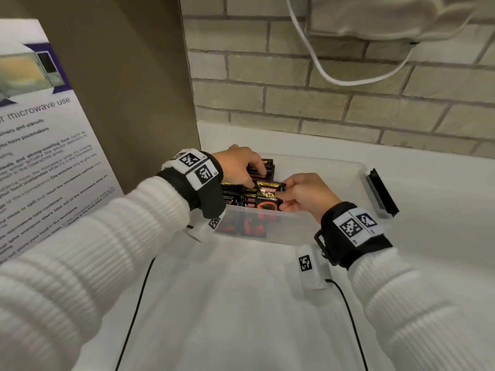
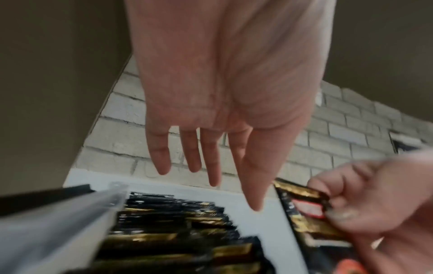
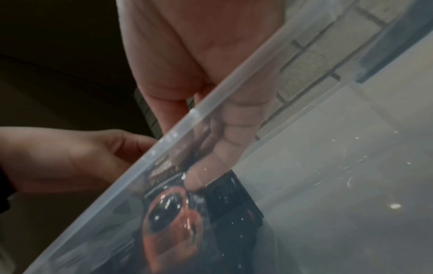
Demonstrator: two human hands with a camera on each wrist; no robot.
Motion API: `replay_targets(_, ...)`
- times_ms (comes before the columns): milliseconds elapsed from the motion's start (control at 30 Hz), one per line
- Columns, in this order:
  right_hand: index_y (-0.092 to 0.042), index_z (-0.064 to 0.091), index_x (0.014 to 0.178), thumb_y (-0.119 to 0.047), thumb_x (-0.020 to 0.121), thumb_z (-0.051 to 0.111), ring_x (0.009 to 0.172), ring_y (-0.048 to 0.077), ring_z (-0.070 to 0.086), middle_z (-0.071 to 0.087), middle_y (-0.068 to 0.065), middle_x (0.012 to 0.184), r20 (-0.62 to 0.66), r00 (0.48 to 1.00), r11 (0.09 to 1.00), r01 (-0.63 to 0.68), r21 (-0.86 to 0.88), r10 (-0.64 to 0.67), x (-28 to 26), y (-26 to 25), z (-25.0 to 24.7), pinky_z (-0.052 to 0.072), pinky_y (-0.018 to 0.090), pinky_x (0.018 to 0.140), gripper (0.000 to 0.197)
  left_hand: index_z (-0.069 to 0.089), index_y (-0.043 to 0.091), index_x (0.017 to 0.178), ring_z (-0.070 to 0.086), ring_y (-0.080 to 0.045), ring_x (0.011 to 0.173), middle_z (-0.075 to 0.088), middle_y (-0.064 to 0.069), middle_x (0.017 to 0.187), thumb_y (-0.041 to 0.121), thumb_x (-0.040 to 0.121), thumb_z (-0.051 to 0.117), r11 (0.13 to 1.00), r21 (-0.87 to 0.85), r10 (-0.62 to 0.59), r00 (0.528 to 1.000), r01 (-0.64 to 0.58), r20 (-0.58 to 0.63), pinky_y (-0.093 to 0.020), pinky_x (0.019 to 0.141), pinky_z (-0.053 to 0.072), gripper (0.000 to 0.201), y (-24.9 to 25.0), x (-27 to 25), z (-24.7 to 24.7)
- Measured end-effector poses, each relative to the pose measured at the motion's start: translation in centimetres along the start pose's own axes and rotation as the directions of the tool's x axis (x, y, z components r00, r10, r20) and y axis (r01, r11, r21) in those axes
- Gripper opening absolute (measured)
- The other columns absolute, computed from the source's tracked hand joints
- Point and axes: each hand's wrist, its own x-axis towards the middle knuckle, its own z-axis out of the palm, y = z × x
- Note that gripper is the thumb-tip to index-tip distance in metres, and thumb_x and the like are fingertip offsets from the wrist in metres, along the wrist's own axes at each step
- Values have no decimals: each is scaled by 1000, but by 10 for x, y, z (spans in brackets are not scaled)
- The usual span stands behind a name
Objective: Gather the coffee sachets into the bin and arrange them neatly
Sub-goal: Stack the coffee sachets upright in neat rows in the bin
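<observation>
A clear plastic bin (image 1: 325,162) stands on the white counter (image 1: 241,303). Black, gold and red coffee sachets (image 1: 235,194) stand in rows in its left part, also seen as sachet rows (image 2: 175,231). My left hand (image 1: 241,164) hovers over these rows with straight fingers (image 2: 212,166) and holds nothing. My right hand (image 1: 302,194) pinches one sachet (image 1: 267,198) upright by its right edge, just inside the bin's near wall. Through that wall the right wrist view shows the fingers (image 3: 211,157) on the held sachet (image 3: 171,213).
A grey and black clip-like piece (image 1: 380,194) lies right of the bin. A brown panel with a microwave poster (image 1: 40,129) stands close on the left. A brick wall (image 1: 321,108) runs behind, with a white cable (image 1: 321,73) hanging on it.
</observation>
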Motion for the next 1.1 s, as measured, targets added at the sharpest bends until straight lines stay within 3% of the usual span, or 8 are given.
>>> replay_targets(133, 2, 67, 84, 0, 78, 68, 62, 14, 50, 57, 8, 72, 56, 998, 959, 13, -282, 3, -3, -5, 17, 42, 18, 58, 7, 64, 29, 112, 27, -25, 126, 42, 1, 134, 27, 82, 67, 969, 245, -19, 1000, 20, -9, -47, 105, 32, 30, -14, -4, 9)
replay_targets(300, 1, 63, 112, -8, 84, 60, 81, 16, 49, 56, 8, 93, 29, 997, 826, -41, -562, 69, 7, -8, 28, 39, 23, 69, 29, 28, 26, 144, 20, -34, 136, 22, -10, 150, 30, 89, 57, 979, 163, -127, 992, 125, -1, -45, 112, 25, 62, -31, -2, 16)
replay_targets(467, -5, 51, 68, -23, 82, 68, 61, 16, 47, 52, 5, 69, 11, 987, 690, -103, -716, 158, 10, -10, 31, 36, 15, 38, 28, 13, 27, 149, 9, -37, 142, 4, -13, 157, 40, 94, 47, 971, 182, -174, 981, 157, 86, -44, 116, 16, 66, -37, -7, 19)
replay_targets(700, -6, 51, 82, 2, 95, 42, 71, 17, 47, 47, 6, 77, 120, 948, 950, -276, -146, 294, 21, -17, 26, 43, 26, 73, 17, 5, 26, 150, -6, -27, 146, -10, -5, 158, 41, 99, 31, 964, 182, -219, 969, 195, 118, -53, 115, 2, 59, -44, -6, 21)
replay_targets(767, -8, 49, 111, -12, 102, 34, 89, 23, 54, 54, 12, 92, 244, 906, 911, -386, 143, 345, 18, -18, 30, 42, 30, 78, 19, 3, 26, 150, -9, -25, 145, -17, -1, 157, 39, 100, 29, 962, 170, -235, 964, 213, 122, -57, 114, 1, 58, -48, -6, 25)
replay_targets(867, -2, 53, 111, -37, 101, 29, 89, 24, 56, 58, 12, 96, 355, 869, 866, -440, 238, 344, 19, -22, 33, 44, 33, 76, 44, 2, 24, 150, -10, -25, 145, -20, 0, 157, 35, 101, 26, 972, 140, -204, 973, 189, 104, -52, 116, 0, 56, -53, -6, 31)
replay_targets(967, -4, 22, 146, -48, 98, 22, 114, 27, 49, 48, 13, 128, 278, 887, 868, -437, 237, 370, 26, -19, 31, 42, 34, 91, 65, 4, 21, 150, -8, -26, 146, -16, -1, 157, 31, 102, 26, 976, 130, -184, 981, 175, 62, -49, 117, 1, 53, -54, -8, 35)
replay_targets(1100, -1, 38, 137, -54, 96, 20, 105, 31, 56, 59, 17, 115, 372, 840, 812, -509, 287, 395, 28, -16, 33, 47, 43, 79, 70, 5, 20, 150, -8, -26, 145, -14, -2, 158, 28, 102, 26, 981, 91, -175, 984, 171, 33, -48, 118, -1, 52, -57, -8, 39)
